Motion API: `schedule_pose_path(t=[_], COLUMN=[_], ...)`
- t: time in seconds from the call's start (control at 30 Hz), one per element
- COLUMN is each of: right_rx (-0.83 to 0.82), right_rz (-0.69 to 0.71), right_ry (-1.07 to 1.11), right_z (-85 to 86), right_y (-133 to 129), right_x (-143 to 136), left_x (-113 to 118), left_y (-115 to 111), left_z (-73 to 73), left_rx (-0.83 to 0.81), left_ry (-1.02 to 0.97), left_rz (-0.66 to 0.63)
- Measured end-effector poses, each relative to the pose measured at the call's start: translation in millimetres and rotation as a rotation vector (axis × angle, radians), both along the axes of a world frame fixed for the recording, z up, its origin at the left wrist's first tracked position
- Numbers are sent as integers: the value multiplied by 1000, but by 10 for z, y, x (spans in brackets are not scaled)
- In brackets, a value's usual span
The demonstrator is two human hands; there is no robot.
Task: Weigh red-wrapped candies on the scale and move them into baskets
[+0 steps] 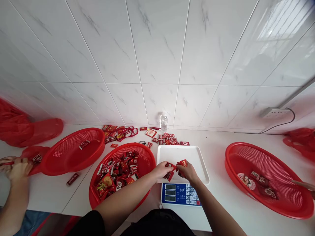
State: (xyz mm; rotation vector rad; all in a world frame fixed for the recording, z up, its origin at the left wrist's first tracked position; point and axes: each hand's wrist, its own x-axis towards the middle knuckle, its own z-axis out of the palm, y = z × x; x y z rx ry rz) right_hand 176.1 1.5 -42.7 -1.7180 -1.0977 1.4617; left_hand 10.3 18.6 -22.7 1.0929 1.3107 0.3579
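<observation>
My left hand (pixel 161 170) is closed around small red snack packets (pixel 169 173), held over the white tray (pixel 182 154) of a blue digital scale (pixel 180 193). Close beside it, my right hand (pixel 188 170) grips another red packet (pixel 182 163). The two hands nearly meet, and their packets are close enough that I cannot tell whether they touch. Left of the scale, a red plastic basket (pixel 145 157) holds a heap of red-wrapped snacks (pixel 123 167), partly hidden by my left forearm.
Loose packets (pixel 168 139) and a clear bottle (pixel 163 122) stand along the wall. A second red basket (pixel 73 144) is at left, near a co-worker's hands (pixel 18 168) with a red bag. At right, another person's hand (pixel 304 185) reaches over a red basket (pixel 231 154) with several packets.
</observation>
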Motion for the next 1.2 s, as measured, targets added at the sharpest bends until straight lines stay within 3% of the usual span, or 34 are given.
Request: schedule_pose_path(t=[0.07, 0.17, 0.33, 0.47, 0.6, 0.7, 0.8, 1.0, 1.2], right_rx=[-26, -71, -137, -215, -200, -157, -103, -40, 19], right_rz=[-74, -169, -222, -229, -149, -124, -98, -192, -184], right_ry=[204, 463, 812, 1112, 1028, 876, 759, 899, 897], right_z=[-5, -25, -34, 15, 54, 28, -23, -74, -110], right_y=[-20, -76, -201, -279, -322, -334, -332, -330, -383], right_x=[-48, -144, -256, -263, -239, -227, -211, -158, -128], left_x=[46, 104, 128, 72, -17, -60, -72, -64, -75], left_y=[-33, -96, -204, -215, -120, -51, -35, -85, -128], left_z=[34, 84, 215, 294, 295, 314, 378, 569, 769], left_rx=[-132, -115, 33, 266, 266, 258, 309, 356, 132], left_ry=[-195, -282, -221, -186, 26, 159, 163, 72, -5], left_rz=[109, 164, 34, -81, -285, -339, -385, -387, -323])
